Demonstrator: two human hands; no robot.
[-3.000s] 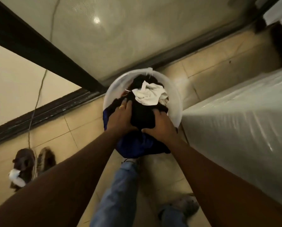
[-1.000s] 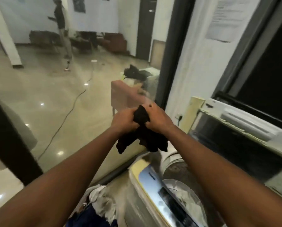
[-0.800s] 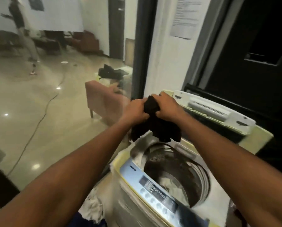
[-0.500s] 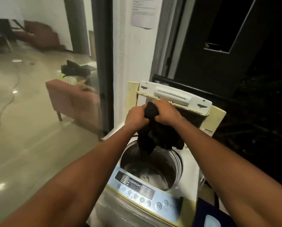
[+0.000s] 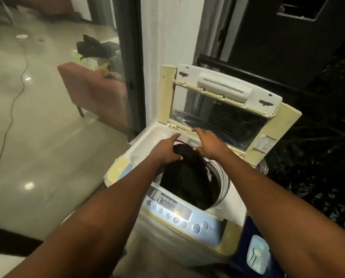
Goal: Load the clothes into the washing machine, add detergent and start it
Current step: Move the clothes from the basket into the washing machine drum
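At six o'clock sits one control panel (image 5: 179, 212) with its row of buttons. Past it, one dark garment (image 5: 187, 177) hangs into the one drum (image 5: 222, 185); it looks soft, light and floppy, best gathered at the top. My left hand (image 5: 165, 149) pinches its top; my right hand (image 5: 209, 143) is spread, barely touching. At twelve o'clock stands the raised lid (image 5: 223, 105).
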